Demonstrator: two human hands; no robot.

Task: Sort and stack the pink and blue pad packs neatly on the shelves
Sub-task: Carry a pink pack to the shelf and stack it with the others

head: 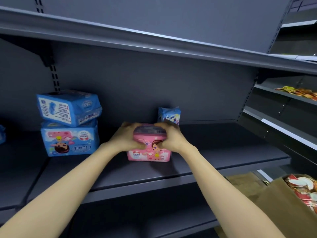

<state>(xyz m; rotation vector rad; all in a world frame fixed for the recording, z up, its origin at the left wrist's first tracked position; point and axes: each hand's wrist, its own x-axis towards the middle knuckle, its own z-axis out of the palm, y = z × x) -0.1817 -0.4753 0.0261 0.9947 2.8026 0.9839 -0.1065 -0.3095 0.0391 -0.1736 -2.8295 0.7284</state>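
Note:
A pink pad pack stands upright on the dark grey shelf at its middle. My left hand grips its left side and top, and my right hand grips its right side, thumb on the front. Just behind my right hand stands a small blue pack against the back wall. To the left, two blue pad packs form a stack: the lower one lies upside down, the upper one sits tilted on it.
A sliver of another blue pack shows at the far left edge. An open brown cardboard box with red and white packets stands at the lower right. The side shelving on the right holds colourful sachets.

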